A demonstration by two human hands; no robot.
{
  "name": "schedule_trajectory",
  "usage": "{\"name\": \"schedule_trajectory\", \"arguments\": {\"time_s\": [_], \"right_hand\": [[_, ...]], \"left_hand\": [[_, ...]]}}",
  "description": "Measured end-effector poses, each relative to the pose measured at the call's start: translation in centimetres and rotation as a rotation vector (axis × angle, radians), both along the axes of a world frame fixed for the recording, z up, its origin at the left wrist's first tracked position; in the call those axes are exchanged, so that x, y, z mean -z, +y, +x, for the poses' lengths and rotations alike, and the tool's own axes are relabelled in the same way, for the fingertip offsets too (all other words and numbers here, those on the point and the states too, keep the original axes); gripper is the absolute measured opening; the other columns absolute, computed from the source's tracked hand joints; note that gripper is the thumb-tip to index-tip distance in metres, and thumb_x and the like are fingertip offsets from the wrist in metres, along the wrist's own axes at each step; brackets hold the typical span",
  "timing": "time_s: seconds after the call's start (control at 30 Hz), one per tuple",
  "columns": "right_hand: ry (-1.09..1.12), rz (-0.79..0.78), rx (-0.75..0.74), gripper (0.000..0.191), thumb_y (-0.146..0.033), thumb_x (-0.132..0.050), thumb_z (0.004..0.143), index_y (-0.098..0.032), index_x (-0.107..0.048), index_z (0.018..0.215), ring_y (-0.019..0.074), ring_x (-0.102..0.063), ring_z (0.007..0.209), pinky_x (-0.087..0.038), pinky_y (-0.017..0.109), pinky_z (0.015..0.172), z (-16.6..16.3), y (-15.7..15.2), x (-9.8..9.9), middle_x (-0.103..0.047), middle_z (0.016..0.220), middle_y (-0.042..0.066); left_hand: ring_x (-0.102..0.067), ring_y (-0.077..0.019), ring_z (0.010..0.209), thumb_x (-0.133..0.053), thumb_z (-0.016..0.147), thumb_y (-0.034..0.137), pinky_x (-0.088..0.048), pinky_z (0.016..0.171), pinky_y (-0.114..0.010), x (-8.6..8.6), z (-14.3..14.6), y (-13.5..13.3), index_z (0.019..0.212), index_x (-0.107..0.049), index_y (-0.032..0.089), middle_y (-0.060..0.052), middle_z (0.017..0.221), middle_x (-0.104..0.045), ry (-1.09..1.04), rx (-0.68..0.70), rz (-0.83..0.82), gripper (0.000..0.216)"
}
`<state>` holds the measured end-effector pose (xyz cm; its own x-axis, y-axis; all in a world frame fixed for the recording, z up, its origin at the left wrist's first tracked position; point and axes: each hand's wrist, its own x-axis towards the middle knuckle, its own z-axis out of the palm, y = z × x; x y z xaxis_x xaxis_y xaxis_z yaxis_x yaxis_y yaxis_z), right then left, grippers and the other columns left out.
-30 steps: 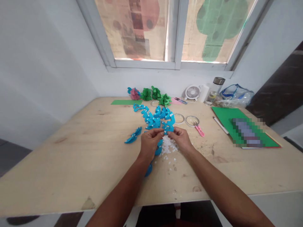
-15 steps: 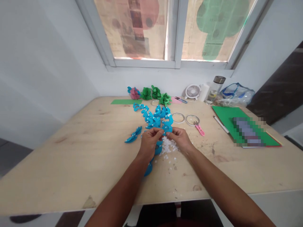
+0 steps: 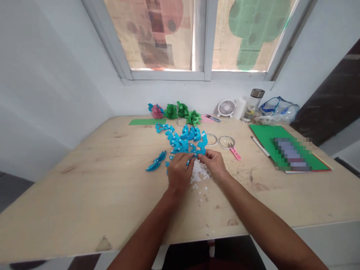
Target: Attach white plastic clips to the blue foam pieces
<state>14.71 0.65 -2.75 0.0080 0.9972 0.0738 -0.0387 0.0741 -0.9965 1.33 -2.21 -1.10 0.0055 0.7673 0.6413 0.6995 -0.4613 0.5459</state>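
Observation:
My left hand (image 3: 180,170) and my right hand (image 3: 213,162) meet at the middle of the wooden table (image 3: 84,195), fingers pinched together on a blue cut-out piece (image 3: 200,150) at the near edge of a pile of several blue cut-out shapes (image 3: 182,139). Directly below the fingertips lies a heap of small white paper scraps (image 3: 198,173). A folded blue piece (image 3: 156,162) lies to the left of my left hand. What the fingertips pinch besides the blue piece is too small to tell.
Green and pink paper flowers (image 3: 180,111) stand at the back by the wall. Two tape rings (image 3: 218,140), pink snips (image 3: 234,151), a pen (image 3: 259,147), green sheets (image 3: 270,138), a small fan (image 3: 226,108), a bottle (image 3: 251,103) and a plastic bag (image 3: 277,109) are to the right.
Both hands have dropped slightly toward the table and the white scraps, still pinched together on the blue piece. The view has shifted a little.

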Motion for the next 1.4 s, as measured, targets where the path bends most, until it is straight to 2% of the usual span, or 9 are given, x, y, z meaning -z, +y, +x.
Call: {"name": "schedule_trajectory", "arguments": {"time_s": [0.17,0.4,0.67,0.87,1.13,1.3,1.4], "right_hand": [[-0.077,0.053,-0.008,0.036,-0.045,-0.065,0.064,-0.017,-0.045,0.052,0.007,-0.026,0.047,-0.02,0.023,0.045,-0.04,-0.21,0.07,-0.033,0.048,-0.006],[-0.203,0.152,0.007,0.036,-0.038,-0.061,0.068,-0.019,-0.038,0.048,0.008,-0.026,0.049,-0.02,0.024,0.047,-0.17,-0.61,-0.43,-0.027,0.049,-0.006],[-0.318,0.201,0.02,0.036,-0.036,-0.059,0.069,-0.019,-0.036,0.048,0.0087,-0.029,0.05,-0.021,0.024,0.047,-0.18,-0.7,-0.46,-0.029,0.049,-0.005],[-0.321,0.194,0.01,0.04,-0.04,-0.059,0.069,-0.019,-0.034,0.047,0.0086,-0.028,0.049,-0.021,0.024,0.047,-0.08,-0.59,-0.41,-0.027,0.048,-0.005],[-0.203,0.1,0.001,0.04,-0.043,-0.063,0.066,-0.019,-0.037,0.047,0.0074,-0.024,0.047,-0.018,0.024,0.044,0.06,-0.27,-0.09,-0.026,0.047,-0.006],[-0.177,0.061,0.012,0.038,-0.043,-0.063,0.064,-0.018,-0.041,0.047,0.0069,-0.025,0.046,-0.018,0.023,0.043,0.15,-0.13,0.0,-0.027,0.046,-0.007],[-0.161,0.056,0.017,0.037,-0.043,-0.064,0.064,-0.018,-0.043,0.048,0.0067,-0.024,0.045,-0.018,0.023,0.043,0.09,-0.15,-0.01,-0.027,0.045,-0.007]], "left_hand": [[-0.061,-0.0194,0.085,-0.047,0.084,0.025,-0.045,0.078,-0.03,0.35,0.01,0.14,0.085,-0.067,0.018,-0.007,0.085,-0.069,0.108,-0.008,0.017,0.021],[-0.063,-0.0182,0.078,-0.052,0.081,0.023,-0.046,0.073,-0.029,0.08,-0.01,0.25,0.08,-0.069,0.019,-0.005,0.08,-0.07,0.005,-0.029,-0.106,0.017],[-0.063,-0.0177,0.072,-0.055,0.078,0.023,-0.044,0.069,-0.028,-0.3,-0.1,0.16,0.074,-0.069,0.018,-0.005,0.076,-0.07,-0.065,-0.05,-0.184,0.015],[-0.062,-0.0177,0.073,-0.052,0.078,0.022,-0.044,0.068,-0.028,-0.36,-0.05,0.2,0.075,-0.068,0.018,-0.006,0.077,-0.07,-0.08,-0.04,-0.207,0.017],[-0.063,-0.0167,0.071,-0.052,0.077,0.024,-0.046,0.066,-0.027,-0.62,-0.08,0.28,0.08,-0.068,0.018,-0.004,0.079,-0.071,-0.198,-0.018,-0.313,0.018],[-0.063,-0.0172,0.071,-0.053,0.077,0.026,-0.047,0.068,-0.028,-0.38,0.0,0.19,0.084,-0.068,0.019,-0.005,0.082,-0.071,-0.14,-0.008,-0.275,0.018],[-0.062,-0.0181,0.076,-0.053,0.079,0.024,-0.047,0.072,-0.029,-0.15,-0.09,0.2,0.088,-0.067,0.019,-0.006,0.084,-0.07,-0.04,-0.028,-0.172,0.018]]}}
